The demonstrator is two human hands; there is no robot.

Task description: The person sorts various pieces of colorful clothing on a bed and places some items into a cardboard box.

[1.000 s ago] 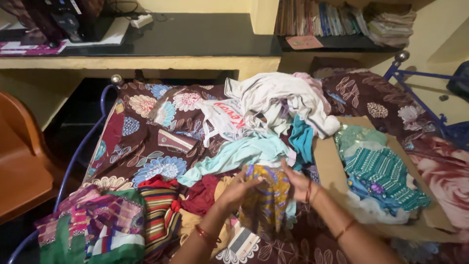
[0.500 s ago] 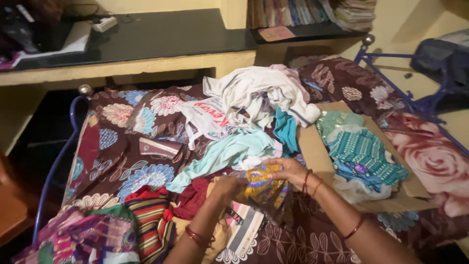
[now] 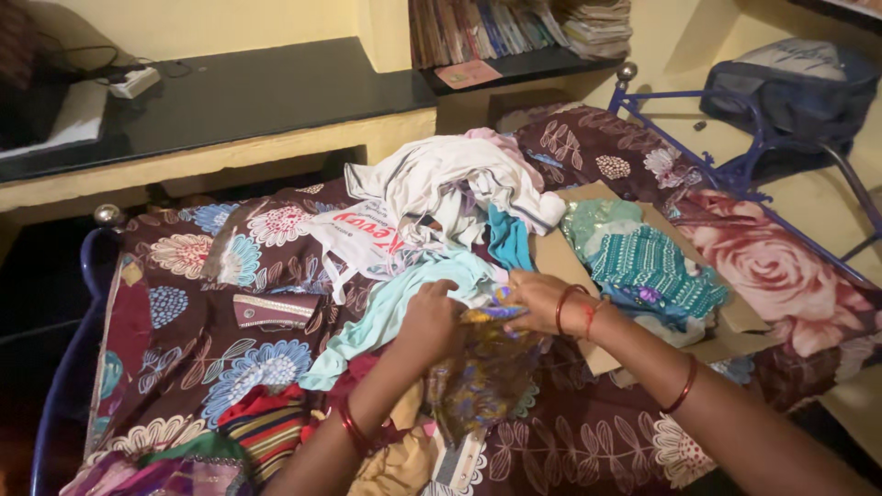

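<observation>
Far left, a striped red-green garment (image 3: pixel 253 432) lay at the bed's near edge, w/ a small maroon pouch (image 3: pixel 274 310) above it on the brown floral bedsheet (image 3: pixel 197 303); a pale aqua top (image 3: pixel 395 308) ran diagonally toward the centre, partly under the left hand.

Left hand (image 3: pixel 430 323) was curled over, fingers pressed together & clamped on the upper edge of the yellow-and-purple printed cloth (image 3: pixel 480 372); the cloth hung from both hands down over the sheet, bunched & not flat, its lower end touching the clothes below. Right hand (image 3: pixel 536 300) sat just beside the left, thumb & fingers pinching the same top edge, red bangles at the wrist.

Behind them was a white garment heap (image 3: pixel 450 184) w/ a teal piece (image 3: pixel 508 241) tucked against it; to the right, a cardboard sheet (image 3: pixel 560 262) carried a teal patterned garment (image 3: pixel 648 266).

To handle it well, imo: hands were too close together, so the cloth stayed crumpled; sliding them apart along the top edge to the corners would let it drop straight; lifting it clear of the aqua top would avoid dragging that along; grip should be firm, the fabric looks thin & slippery.
</observation>
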